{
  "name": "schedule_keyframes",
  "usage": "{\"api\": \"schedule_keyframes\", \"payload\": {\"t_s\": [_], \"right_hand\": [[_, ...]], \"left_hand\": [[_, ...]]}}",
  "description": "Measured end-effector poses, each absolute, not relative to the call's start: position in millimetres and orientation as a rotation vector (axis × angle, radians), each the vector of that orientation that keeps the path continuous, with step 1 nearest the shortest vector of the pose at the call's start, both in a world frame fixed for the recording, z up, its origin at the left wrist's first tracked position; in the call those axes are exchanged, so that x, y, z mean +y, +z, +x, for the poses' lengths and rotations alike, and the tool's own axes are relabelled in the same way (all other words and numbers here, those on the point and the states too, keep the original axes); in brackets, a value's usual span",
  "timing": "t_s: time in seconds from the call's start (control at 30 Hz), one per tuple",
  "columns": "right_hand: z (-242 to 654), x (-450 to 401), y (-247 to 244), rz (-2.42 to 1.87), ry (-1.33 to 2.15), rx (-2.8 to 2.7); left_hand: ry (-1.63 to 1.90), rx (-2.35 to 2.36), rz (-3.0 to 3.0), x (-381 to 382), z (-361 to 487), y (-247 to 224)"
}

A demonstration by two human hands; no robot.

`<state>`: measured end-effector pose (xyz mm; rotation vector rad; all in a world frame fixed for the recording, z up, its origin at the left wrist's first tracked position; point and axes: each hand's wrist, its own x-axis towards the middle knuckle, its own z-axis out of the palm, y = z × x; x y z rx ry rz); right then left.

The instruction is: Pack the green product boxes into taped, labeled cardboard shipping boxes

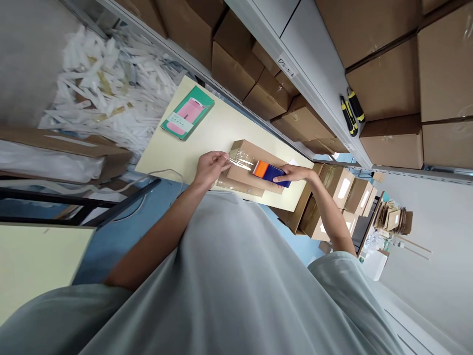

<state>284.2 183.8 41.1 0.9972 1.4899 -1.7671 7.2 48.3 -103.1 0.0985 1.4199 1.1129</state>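
Observation:
On the pale yellow table a brown cardboard box (242, 148) lies in front of me, with shiny clear tape (241, 162) across its top. My left hand (211, 168) is at the box's left side, thumb and fingers pinched on the end of the tape strip. A small dark blue and orange box (271, 173) is on or just over the cardboard. My right hand (293, 173) grips its right end, thumb on top; the fingers underneath are partly hidden. A green box with a pink picture (188, 113) lies flat further left on the table.
Shelves with brown cartons (236, 59) run along the table's far side. Two black and yellow box cutters (351, 112) lie on the upper shelf (321, 54). White shredded packing (107, 74) is heaped at the left. Stacked cartons (338, 187) stand at the right. A cable (162, 171) hangs over the left edge.

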Motion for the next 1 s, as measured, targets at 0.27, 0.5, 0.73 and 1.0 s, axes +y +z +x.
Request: {"api": "schedule_keyframes", "payload": {"t_s": [0.27,0.5,0.73,1.0], "right_hand": [[280,185,26,1.016,-1.79,1.476],[278,188,27,0.957,-1.768,1.535],[279,183,24,0.957,-1.836,1.523],[282,171,15,1.067,-1.986,1.391]], "left_hand": [[0.975,1.501,0.111,61,19,-125],[0.846,1.741,0.44,57,21,-118],[0.858,1.887,0.908,48,25,-88],[0.845,1.939,0.806,48,38,-82]]}}
